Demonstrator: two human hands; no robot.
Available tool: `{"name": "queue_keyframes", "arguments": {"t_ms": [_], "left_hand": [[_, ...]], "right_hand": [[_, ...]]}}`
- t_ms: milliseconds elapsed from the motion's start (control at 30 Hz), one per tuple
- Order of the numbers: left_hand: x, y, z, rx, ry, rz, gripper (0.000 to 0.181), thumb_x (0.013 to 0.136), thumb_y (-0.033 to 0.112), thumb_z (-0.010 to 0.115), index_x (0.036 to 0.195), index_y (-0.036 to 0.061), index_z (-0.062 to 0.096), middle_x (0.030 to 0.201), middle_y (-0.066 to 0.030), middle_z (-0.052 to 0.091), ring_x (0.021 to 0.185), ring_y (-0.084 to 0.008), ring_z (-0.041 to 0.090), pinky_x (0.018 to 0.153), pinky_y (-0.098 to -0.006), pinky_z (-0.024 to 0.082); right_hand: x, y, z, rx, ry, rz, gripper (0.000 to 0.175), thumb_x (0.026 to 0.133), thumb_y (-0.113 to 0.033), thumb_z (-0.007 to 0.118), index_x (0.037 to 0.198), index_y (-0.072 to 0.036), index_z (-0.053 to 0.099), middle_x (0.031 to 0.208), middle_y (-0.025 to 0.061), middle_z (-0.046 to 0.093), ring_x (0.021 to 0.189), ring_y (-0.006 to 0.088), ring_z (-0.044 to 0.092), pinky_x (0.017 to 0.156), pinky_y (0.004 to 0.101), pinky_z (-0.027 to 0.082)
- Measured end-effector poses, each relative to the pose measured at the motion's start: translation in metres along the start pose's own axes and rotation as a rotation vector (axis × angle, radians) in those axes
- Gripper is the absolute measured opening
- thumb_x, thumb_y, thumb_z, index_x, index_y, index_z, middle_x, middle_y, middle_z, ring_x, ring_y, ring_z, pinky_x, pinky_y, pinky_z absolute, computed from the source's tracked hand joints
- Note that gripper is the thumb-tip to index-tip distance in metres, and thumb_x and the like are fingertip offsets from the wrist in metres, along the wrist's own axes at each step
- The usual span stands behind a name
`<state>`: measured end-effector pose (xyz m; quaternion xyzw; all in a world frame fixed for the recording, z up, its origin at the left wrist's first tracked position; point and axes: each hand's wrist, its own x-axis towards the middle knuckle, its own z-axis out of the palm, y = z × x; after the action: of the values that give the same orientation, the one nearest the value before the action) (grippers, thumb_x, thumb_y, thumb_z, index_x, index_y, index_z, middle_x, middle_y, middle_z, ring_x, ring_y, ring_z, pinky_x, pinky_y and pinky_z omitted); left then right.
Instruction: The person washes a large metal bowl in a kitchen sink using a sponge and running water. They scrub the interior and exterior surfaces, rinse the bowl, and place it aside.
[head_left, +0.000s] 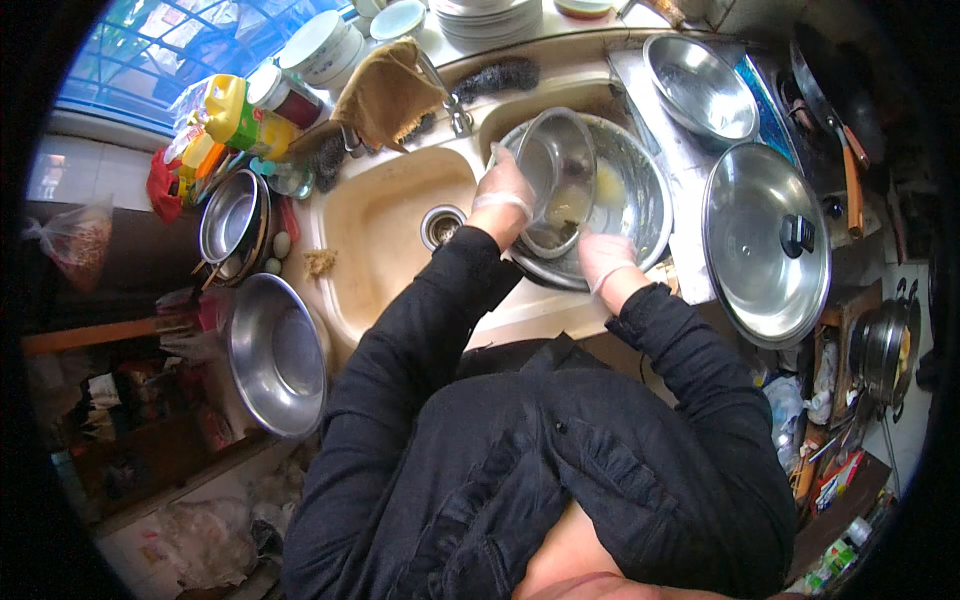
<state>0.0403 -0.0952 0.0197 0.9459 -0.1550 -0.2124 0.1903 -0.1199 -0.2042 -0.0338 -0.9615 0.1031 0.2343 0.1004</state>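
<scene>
My left hand (504, 193), in a clear plastic glove, grips the left rim of a smaller metal bowl (555, 180). That bowl is tilted over a large metal basin (652, 195) in the right sink bowl, and some yellowish and dark matter shows in its lower part. Also gloved, my right hand (607, 259) is at the small bowl's lower right, over the basin's near rim; its fingertips are partly hidden, and whether it grips anything is unclear. Yellowish matter lies in the basin too. The left sink bowl (390, 217) has a metal drain strainer (442, 225).
A brown cloth (390, 94) hangs over the faucet (456, 112). Right of the sink are a metal bowl (701, 86) and a large pan lid (765, 247). At left stand a steel basin (277, 356), a small steel bowl (227, 208) and a yellow detergent jug (240, 120).
</scene>
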Motion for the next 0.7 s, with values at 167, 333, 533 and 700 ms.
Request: {"name": "queue_keyframes", "arguments": {"t_ms": [167, 333, 533, 700], "left_hand": [[-0.002, 0.000, -0.003, 0.027, -0.003, 0.022, 0.052, 0.099, 0.015, 0.041, 0.143, -0.0116, 0.029, 0.110, -0.0321, 0.065, 0.105, -0.0427, 0.064, 0.091, -0.0472, 0.051], [-0.004, 0.001, -0.004, 0.015, 0.011, -0.015, 0.047, 0.105, 0.019, 0.031, 0.142, -0.0089, 0.033, 0.114, -0.0330, 0.063, 0.107, -0.0426, 0.064, 0.090, -0.0472, 0.050], [-0.003, -0.001, 0.000, 0.009, 0.013, -0.016, 0.049, 0.104, 0.022, 0.031, 0.144, -0.0081, 0.029, 0.115, -0.0326, 0.063, 0.107, -0.0445, 0.063, 0.091, -0.0468, 0.049], [-0.003, 0.000, -0.001, -0.063, 0.007, -0.041, 0.047, 0.104, 0.022, 0.031, 0.139, -0.0097, 0.035, 0.114, -0.0329, 0.063, 0.107, -0.0448, 0.062, 0.092, -0.0474, 0.049]], "right_hand": [[0.002, 0.004, -0.008, 0.071, -0.102, 0.060, 0.043, 0.099, -0.027, 0.045, 0.119, 0.009, 0.059, 0.096, 0.0302, 0.068, 0.094, 0.0399, 0.069, 0.087, 0.0496, 0.052], [-0.003, 0.006, -0.009, 0.159, -0.024, -0.037, 0.044, 0.103, -0.025, 0.034, 0.106, 0.004, 0.067, 0.095, 0.0225, 0.071, 0.085, 0.0388, 0.070, 0.077, 0.0464, 0.056], [-0.002, 0.005, -0.007, 0.000, 0.058, -0.029, 0.028, 0.096, -0.014, 0.048, 0.106, 0.004, 0.066, 0.093, 0.0211, 0.072, 0.087, 0.0358, 0.072, 0.075, 0.0444, 0.057], [0.004, 0.009, -0.005, -0.024, 0.102, -0.020, 0.030, 0.095, -0.014, 0.049, 0.112, 0.007, 0.062, 0.090, 0.0226, 0.072, 0.082, 0.0364, 0.072, 0.072, 0.0471, 0.056]]}}
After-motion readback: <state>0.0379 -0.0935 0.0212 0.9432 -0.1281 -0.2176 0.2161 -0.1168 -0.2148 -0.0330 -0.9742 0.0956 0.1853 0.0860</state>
